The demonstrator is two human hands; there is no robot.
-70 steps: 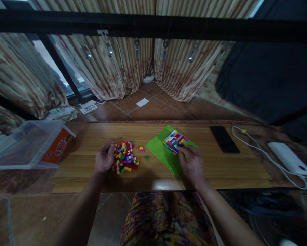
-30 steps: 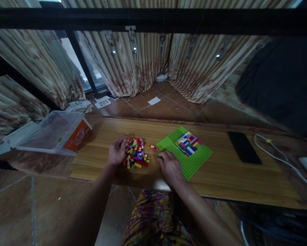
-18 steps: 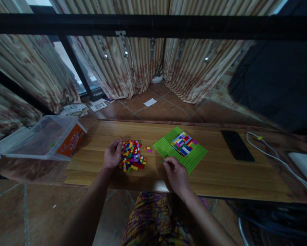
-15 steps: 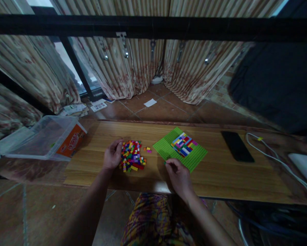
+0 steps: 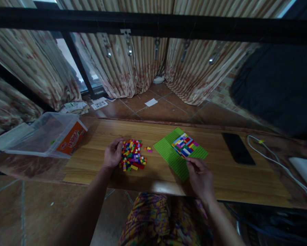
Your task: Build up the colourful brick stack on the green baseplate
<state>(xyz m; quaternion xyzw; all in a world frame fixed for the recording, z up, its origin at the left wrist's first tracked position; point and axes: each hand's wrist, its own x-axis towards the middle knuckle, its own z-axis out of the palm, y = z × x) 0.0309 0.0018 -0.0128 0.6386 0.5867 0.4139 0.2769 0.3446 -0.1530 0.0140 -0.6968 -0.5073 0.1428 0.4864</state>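
Note:
A heap of small multicoloured toy bricks (image 5: 133,155) lies on the wooden board. My left hand (image 5: 113,152) rests against the heap's left side, fingers loosely curled and thumb apart, with nothing visible in them. To the right lies a green baseplate (image 5: 169,150), turned cornerwise. On its far right part sits a flat patch of fitted toy bricks (image 5: 185,144) in many colours. My right hand (image 5: 200,174) is over the baseplate's near edge, thumb and forefinger pinched at the patch's near corner. The small green toy brick in that pinch is mostly hidden by the fingertips.
A few loose bricks (image 5: 148,149) lie between heap and baseplate. A clear plastic box (image 5: 48,136) with an orange label stands at the left. A black phone (image 5: 238,148), a white cable (image 5: 271,155) and a white device (image 5: 304,171) lie at the right.
My right hand has moved right and slightly up, from the baseplate's left near edge to the near corner of the brick patch. My left hand stays beside the heap.

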